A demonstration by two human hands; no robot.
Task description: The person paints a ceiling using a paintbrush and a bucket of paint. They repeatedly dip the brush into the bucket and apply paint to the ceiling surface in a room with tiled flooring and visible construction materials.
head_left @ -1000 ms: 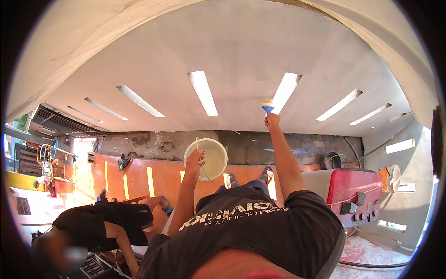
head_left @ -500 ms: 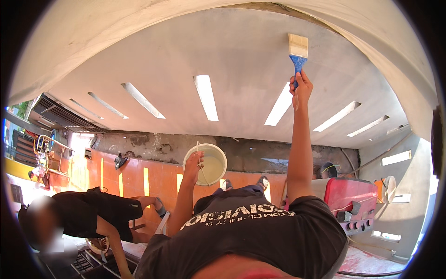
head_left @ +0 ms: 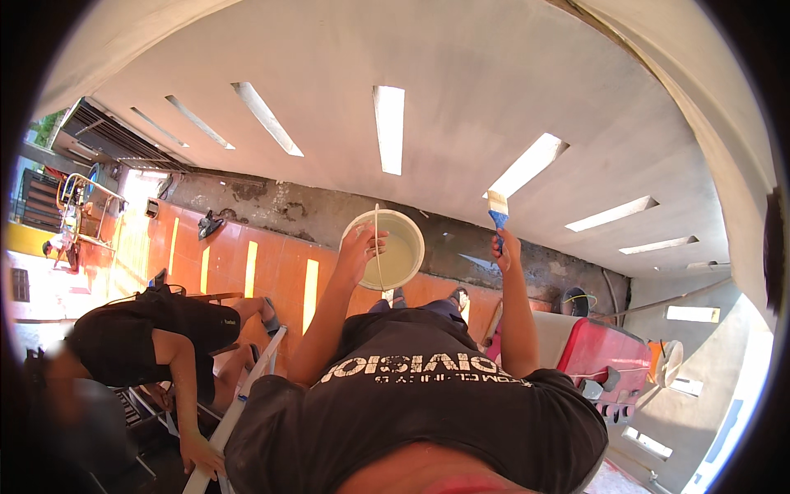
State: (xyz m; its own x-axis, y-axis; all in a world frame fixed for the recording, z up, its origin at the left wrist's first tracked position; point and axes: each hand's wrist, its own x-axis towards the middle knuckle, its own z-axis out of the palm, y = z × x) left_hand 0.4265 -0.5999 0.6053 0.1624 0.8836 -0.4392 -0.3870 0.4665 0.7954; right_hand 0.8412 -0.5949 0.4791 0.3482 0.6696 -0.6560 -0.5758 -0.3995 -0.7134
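Observation:
My right hand [head_left: 508, 249] is closed around the blue handle of a wide paintbrush [head_left: 499, 211]. Its pale bristles point up, by the lower end of a slot in the grey wall [head_left: 329, 74]; I cannot tell whether they touch it. To the left, the wire handle [head_left: 378, 267] of a cream bucket [head_left: 421, 251] is held in the curled fingers of my left hand [head_left: 360, 249]. Pale, thin liquid [head_left: 399, 259] shows inside the bucket, which hangs in front of me above my feet.
A co-worker [head_left: 148, 337] in dark clothes is at the lower left, one hand on a pale rail [head_left: 218, 428]. A red and grey machine-like unit [head_left: 605, 358] stands at right. Below the wall, a rough concrete strip [head_left: 271, 202] borders the orange tiled floor [head_left: 271, 263].
My right hand has brought the paintbrush down from high on the wall. The view has shifted, and the bucket stays in my left hand. The co-worker's hand now rests on the rail.

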